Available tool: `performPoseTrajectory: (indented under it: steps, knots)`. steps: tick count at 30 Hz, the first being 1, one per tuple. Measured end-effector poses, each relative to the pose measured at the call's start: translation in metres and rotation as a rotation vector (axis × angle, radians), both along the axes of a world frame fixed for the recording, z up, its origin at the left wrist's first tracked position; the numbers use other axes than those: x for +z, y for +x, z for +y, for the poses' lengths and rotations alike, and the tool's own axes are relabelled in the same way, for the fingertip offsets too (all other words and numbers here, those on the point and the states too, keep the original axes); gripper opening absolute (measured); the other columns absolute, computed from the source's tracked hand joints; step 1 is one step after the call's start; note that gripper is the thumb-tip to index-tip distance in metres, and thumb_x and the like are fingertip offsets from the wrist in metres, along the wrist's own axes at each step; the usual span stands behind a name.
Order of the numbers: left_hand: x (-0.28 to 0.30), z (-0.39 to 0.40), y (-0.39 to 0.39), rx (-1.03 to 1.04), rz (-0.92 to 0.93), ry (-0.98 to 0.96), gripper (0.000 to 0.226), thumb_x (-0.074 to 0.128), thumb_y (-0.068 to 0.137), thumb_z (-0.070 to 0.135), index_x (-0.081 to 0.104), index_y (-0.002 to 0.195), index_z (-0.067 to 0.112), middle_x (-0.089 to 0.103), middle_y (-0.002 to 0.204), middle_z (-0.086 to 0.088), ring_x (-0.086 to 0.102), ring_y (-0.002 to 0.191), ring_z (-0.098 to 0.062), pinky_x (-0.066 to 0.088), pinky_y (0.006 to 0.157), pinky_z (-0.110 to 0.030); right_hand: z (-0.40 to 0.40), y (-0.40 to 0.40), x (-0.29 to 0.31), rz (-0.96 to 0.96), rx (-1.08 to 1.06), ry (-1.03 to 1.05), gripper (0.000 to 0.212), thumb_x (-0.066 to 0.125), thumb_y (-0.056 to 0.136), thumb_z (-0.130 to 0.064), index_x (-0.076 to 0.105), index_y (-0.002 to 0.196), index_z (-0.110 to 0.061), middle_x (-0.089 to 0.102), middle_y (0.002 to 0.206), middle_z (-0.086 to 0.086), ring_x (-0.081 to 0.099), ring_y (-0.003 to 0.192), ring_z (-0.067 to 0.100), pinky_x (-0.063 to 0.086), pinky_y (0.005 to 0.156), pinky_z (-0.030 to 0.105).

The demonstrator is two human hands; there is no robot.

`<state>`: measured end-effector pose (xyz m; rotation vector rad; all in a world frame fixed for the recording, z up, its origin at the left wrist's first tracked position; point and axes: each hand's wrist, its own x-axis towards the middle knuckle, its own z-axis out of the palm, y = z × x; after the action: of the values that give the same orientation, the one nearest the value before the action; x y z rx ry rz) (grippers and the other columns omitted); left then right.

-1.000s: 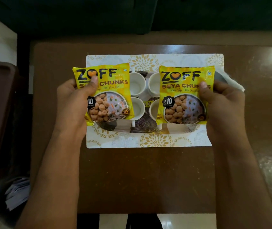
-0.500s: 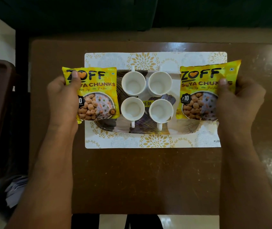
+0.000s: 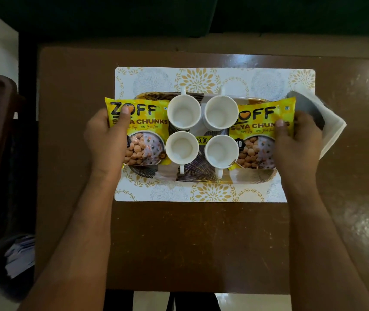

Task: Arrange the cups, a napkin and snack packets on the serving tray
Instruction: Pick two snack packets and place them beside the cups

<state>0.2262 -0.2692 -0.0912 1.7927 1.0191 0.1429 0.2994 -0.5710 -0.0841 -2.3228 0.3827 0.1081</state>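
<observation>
- Since the head view looks straight down, we see the brown tabletop [image 3: 201,239] filling most of it.
- A white placemat [image 3: 201,79] with gold flower print lies flat on the tabletop.
- The serving tray [image 3: 201,176], dark with a feather pattern, sits on the placemat; we can see only its bare near strip and far edge.
- Left packet [image 3: 143,133], yellow ZOFF soya chunks, lies over the tray's left end, touching the two left cups.
- Right packet [image 3: 255,135], same print, lies over the tray's right end; its inner edge is tucked behind the right cups.
- Left hand [image 3: 105,140]: grip clamped on the left packet's outer edge, thumb on top of the logo.
- Right hand [image 3: 298,142]: grip clamped on the right packet's outer edge, thumb on top.
- A folded white napkin [image 3: 331,131] lies just right of the right hand, partly off the placemat, not on the tray; there is something grey on it that we cannot identify.
- Four white cups [image 3: 183,114] stand upright and empty in a two-by-two block mid-tray, between the packets; far handles point away, near handles toward us.
- A small yellow price sticker [image 3: 202,140] shows between the near cups.
</observation>
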Motion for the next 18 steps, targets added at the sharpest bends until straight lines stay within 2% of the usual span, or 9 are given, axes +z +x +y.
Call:
performPoseTrajectory:
  steps: [2,4,5,7,9,11,14,18]
  knots:
    - [-0.002,-0.001,0.001,-0.046,0.016,0.126,0.021,0.067,0.099,0.042,0.074,0.094,0.023,0.071,0.080,0.010,0.065,0.074,-0.002,0.050,0.072,-0.024,0.004,0.002,0.001,-0.005,0.037,-0.074,0.024,0.061,0.102,-0.019,0.065,0.121,-0.005,0.072,0.110,0.010,0.062,0.096,0.021,0.039,0.077,0.025]
    - [-0.003,-0.002,0.000,-0.070,0.020,0.200,0.026,0.069,0.096,0.045,0.070,0.089,0.020,0.068,0.077,0.006,0.061,0.071,-0.007,0.046,0.068,-0.026,0.008,-0.001,0.004,-0.014,0.056,-0.107,0.034,0.064,0.100,-0.018,0.060,0.132,-0.005,0.070,0.123,0.013,0.064,0.113,0.030,0.047,0.091,0.035]
    - [-0.005,-0.002,0.000,-0.070,0.026,0.213,0.027,0.070,0.096,0.044,0.070,0.090,0.017,0.069,0.082,0.000,0.063,0.077,-0.015,0.048,0.072,-0.032,0.010,-0.003,0.005,-0.015,0.057,-0.130,0.041,0.064,0.100,-0.018,0.056,0.138,-0.004,0.068,0.129,0.015,0.061,0.120,0.034,0.048,0.098,0.041]
    - [-0.007,-0.002,0.001,-0.069,0.046,0.225,0.025,0.072,0.094,0.040,0.069,0.095,0.016,0.073,0.098,-0.011,0.068,0.094,-0.030,0.053,0.084,-0.046,0.013,-0.007,0.005,-0.013,0.052,-0.182,0.053,0.064,0.100,-0.018,0.048,0.148,-0.003,0.062,0.138,0.019,0.055,0.130,0.037,0.042,0.106,0.044]
    - [-0.007,-0.003,0.001,-0.072,0.067,0.226,0.018,0.074,0.093,0.036,0.065,0.099,0.021,0.073,0.108,-0.013,0.067,0.104,-0.033,0.054,0.092,-0.052,0.016,-0.011,0.004,-0.009,0.059,-0.227,0.060,0.064,0.099,-0.017,0.042,0.152,-0.003,0.057,0.143,0.021,0.050,0.135,0.038,0.037,0.110,0.043]
    - [-0.008,-0.003,0.000,-0.077,0.083,0.234,0.018,0.074,0.094,0.034,0.065,0.102,0.021,0.071,0.113,-0.014,0.065,0.108,-0.030,0.052,0.091,-0.045,0.017,-0.015,0.002,-0.010,0.072,-0.278,0.061,0.064,0.099,-0.018,0.041,0.154,-0.004,0.056,0.143,0.022,0.049,0.136,0.038,0.036,0.111,0.044]
    - [-0.011,-0.004,-0.001,-0.090,0.114,0.277,0.026,0.072,0.096,0.034,0.068,0.106,0.010,0.065,0.115,-0.017,0.057,0.102,-0.021,0.036,0.080,-0.030,0.020,-0.019,-0.001,-0.030,0.082,-0.345,0.056,0.062,0.100,-0.019,0.045,0.151,-0.003,0.055,0.141,0.024,0.050,0.134,0.042,0.039,0.110,0.048]
    - [-0.011,-0.004,0.000,-0.104,0.132,0.272,0.029,0.071,0.097,0.033,0.068,0.112,0.008,0.063,0.118,-0.015,0.052,0.102,-0.015,0.033,0.079,-0.025,0.023,-0.023,-0.004,-0.039,0.098,-0.393,0.053,0.061,0.101,-0.023,0.048,0.149,-0.003,0.054,0.141,0.024,0.050,0.133,0.042,0.035,0.110,0.046]
